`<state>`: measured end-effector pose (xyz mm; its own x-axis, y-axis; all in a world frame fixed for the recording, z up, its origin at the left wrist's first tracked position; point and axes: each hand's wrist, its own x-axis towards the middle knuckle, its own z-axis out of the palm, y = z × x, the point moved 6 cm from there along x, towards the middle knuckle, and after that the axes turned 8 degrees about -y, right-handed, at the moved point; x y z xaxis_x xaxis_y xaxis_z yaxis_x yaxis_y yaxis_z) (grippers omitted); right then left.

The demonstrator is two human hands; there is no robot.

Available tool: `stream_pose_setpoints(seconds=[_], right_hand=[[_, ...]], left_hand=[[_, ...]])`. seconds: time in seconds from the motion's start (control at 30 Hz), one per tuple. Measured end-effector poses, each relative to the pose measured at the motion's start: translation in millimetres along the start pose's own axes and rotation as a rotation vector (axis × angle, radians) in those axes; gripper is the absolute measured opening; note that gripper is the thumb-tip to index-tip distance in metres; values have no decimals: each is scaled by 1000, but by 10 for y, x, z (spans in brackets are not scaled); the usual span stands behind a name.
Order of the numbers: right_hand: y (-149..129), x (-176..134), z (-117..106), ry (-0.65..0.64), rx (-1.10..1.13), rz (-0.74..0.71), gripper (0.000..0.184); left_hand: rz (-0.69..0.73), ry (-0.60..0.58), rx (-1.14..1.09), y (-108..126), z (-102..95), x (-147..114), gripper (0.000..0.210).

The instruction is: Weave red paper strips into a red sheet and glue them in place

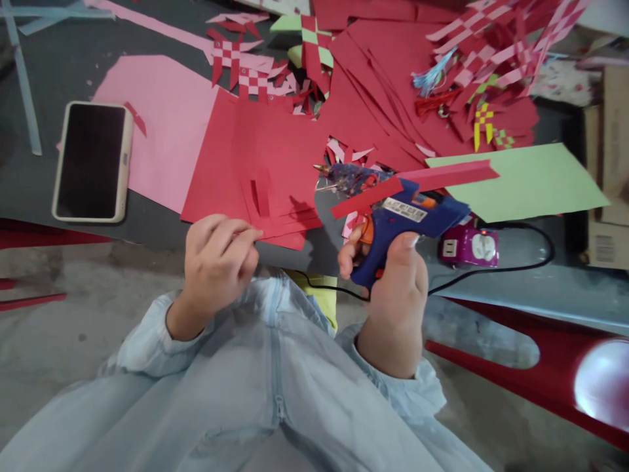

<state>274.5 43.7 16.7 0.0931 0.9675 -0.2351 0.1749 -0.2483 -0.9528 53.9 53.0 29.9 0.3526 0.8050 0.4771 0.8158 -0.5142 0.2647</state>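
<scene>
My right hand (393, 282) is wrapped around the handle of a blue hot glue gun (383, 223), fingers at its orange trigger. Its metal nozzle points left over the red paper. A red paper strip (442, 177) lies across the top of the gun, and another short red piece (366, 198) crosses its front. At the table's near edge my left hand (221, 259) is closed, thumb and fingers pinching the end of a thin red paper strip (289, 226). Beneath that strip are red paper sheets (216, 170). The palm side of my left hand is hidden.
A phone (92, 160) lies at left beside a pink sheet (162, 118). Woven red-and-pink paper pieces (253, 82) and a blue tassel (435, 72) are farther back. At right are a green sheet (521, 183), a purple power socket (469, 248) with a black cable, and cardboard (609, 144).
</scene>
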Motion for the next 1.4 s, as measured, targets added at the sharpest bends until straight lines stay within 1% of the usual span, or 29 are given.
stream_pose_setpoints(seconds=[0.07, 0.13, 0.23, 0.37, 0.47, 0.63, 0.77, 0.93, 1.03, 1.17, 1.3, 1.4], right_hand=[[11, 0, -1, -9, -12, -3, 51], [25, -3, 6, -34, -12, -7, 51], [54, -12, 15, -65, 9, 8, 51], [64, -23, 12, -57, 36, -1, 49], [55, -28, 17, -49, 51, -24, 47], [52, -31, 40, -84, 83, -35, 45], [65, -38, 23, -67, 58, -19, 47], [77, -36, 13, -74, 53, -5, 48], [73, -33, 6, -71, 38, -9, 49], [56, -22, 17, -79, 40, -30, 49], [23, 0, 35, -76, 91, -90, 51], [22, 11, 46, -81, 133, -101, 50]], left_hand=[[3, -83, 37, 11, 71, 13, 20], [-9, -137, 73, 15, 131, 26, 23], [-11, -179, 117, 17, 199, 38, 29], [-26, -225, 140, -13, 267, 30, 33], [-31, -228, 140, -25, 280, 23, 32], [-13, -229, 158, -3, 276, 34, 31], [-4, -247, 173, 17, 281, 55, 33], [37, -250, 249, 53, 290, 61, 35], [23, -242, 234, 45, 295, 52, 34], [-10, -265, 173, 27, 299, 46, 36], [-17, -311, 234, 40, 294, 53, 36], [4, -313, 279, 65, 281, 61, 36]])
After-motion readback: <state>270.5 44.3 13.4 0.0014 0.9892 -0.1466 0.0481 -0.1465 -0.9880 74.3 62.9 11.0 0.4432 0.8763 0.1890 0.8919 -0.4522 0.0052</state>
